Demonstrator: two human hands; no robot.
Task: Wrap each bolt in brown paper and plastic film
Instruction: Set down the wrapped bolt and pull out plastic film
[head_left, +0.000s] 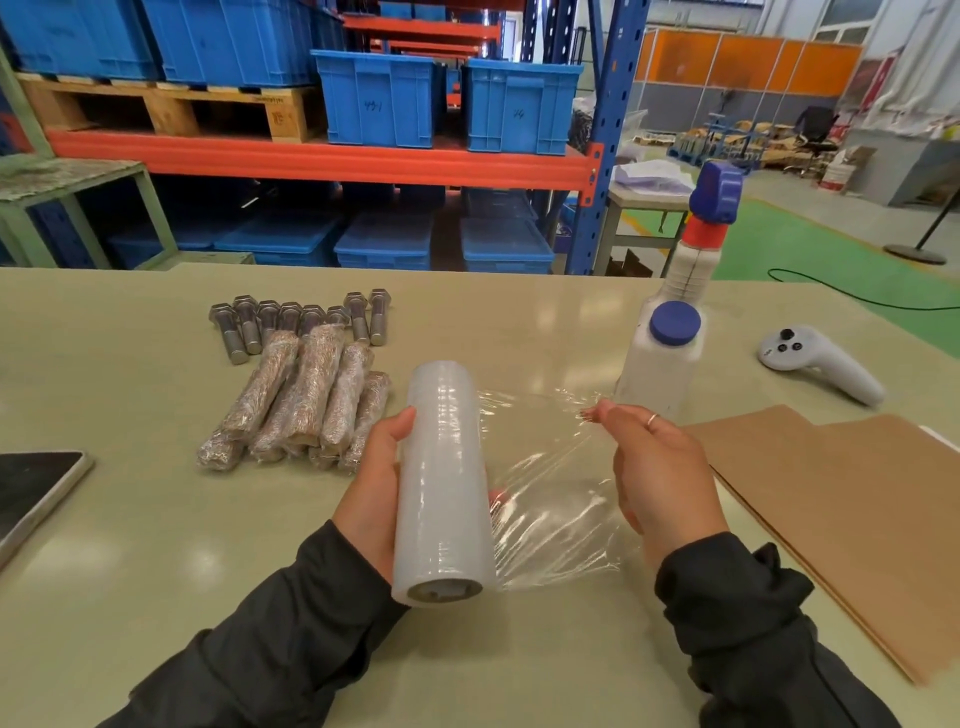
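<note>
My left hand (376, 493) grips a white roll of plastic film (442, 483), held above the table with its core end toward me. A clear sheet of film (550, 493) stretches from the roll to the right, where my right hand (660, 467) pinches its edge. Several bare steel bolts (301, 319) lie in a row at the far left of the table. In front of them lies a pile of several wrapped bolts (306, 400), brown paper under film. A stack of brown paper sheets (841, 519) lies at the right.
A spray bottle (675, 312) with a blue and red head stands beyond my right hand. A white controller (821, 364) lies at the far right, a tablet (31, 493) at the left edge. Blue crates on an orange rack (322, 161) stand behind the table.
</note>
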